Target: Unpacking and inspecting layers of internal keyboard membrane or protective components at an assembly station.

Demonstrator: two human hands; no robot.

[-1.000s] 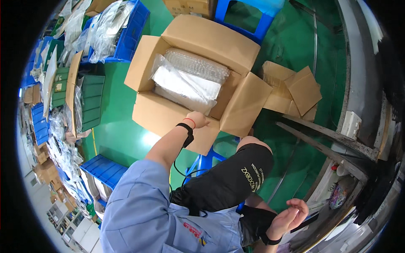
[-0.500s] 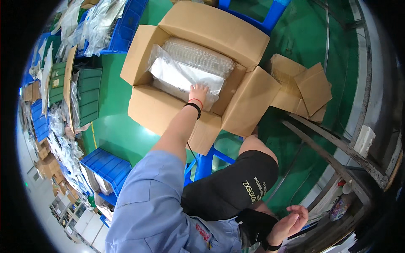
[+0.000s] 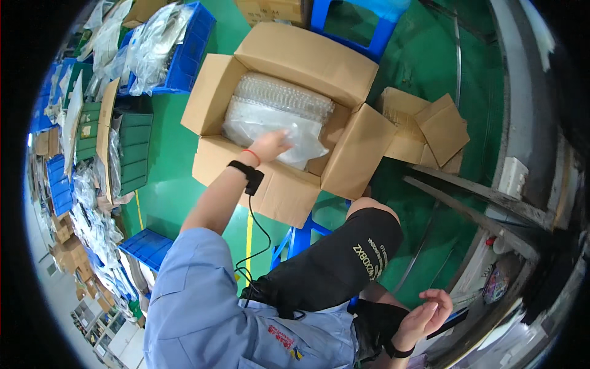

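Observation:
An open cardboard box [image 3: 289,52] holds a clear ribbed plastic tray stack [image 3: 283,95] along its far side. In front of the stack, inside the box, lies a clear plastic bag [image 3: 258,123] around something whitish. My left hand [image 3: 273,146] reaches over the box's near edge, at the bag. Its fingers are blurred, so I cannot tell whether they grip the plastic. My right hand [image 3: 424,320] is off to the lower right, away from the box, with fingers loosely bent and apart and nothing in them.
A blue plastic stool [image 3: 301,240] shows under the box's near side, and another blue stool [image 3: 375,46] stands behind it. Flattened cardboard [image 3: 442,129] lies to the right, beside a metal frame [image 3: 485,215]. Blue crates [image 3: 193,52] and a green crate [image 3: 132,154] line the left.
My left hand has slid left across the bag, toward the box's near-left side. The bag now lies further over the whitish contents. My right hand stays much the same.

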